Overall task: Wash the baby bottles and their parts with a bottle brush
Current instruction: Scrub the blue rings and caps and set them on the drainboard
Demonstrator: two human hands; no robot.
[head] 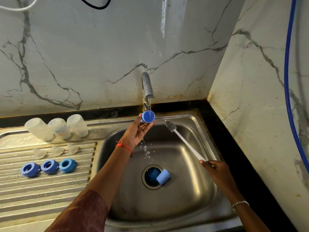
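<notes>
In the steel sink, a pale blue cap lies on its side at the drain's edge, its long axis slanting from near-left to far-right. The right hand grips the near end of the bottle brush; its white handle runs away and leftward, with the grey bristle head pointing toward the tap. On the ribbed drainboard to the left sit three blue rings, then clear teats, then three upturned bottles. Farther back, the left hand holds a blue cap in its fingertips under the running water, its mouth facing the camera.
</notes>
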